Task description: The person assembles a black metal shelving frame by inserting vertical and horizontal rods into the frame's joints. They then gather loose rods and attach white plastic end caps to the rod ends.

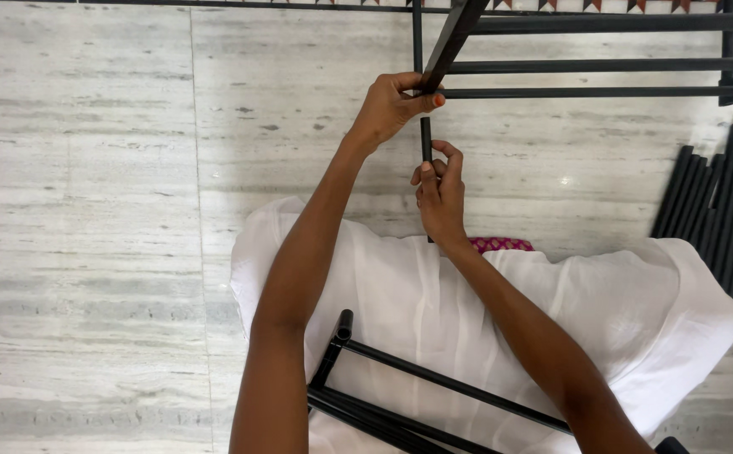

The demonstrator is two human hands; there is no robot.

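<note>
Overhead, left hand point(387, 105) grip clenched on frame point(602, 65), right hand point(440, 195) grasping one tube point(425, 139).

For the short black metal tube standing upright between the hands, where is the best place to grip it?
Grip the short black tube on its bare lower shaft, from the right side, as the right hand does. The left hand covers its top at the black rack frame.
</note>
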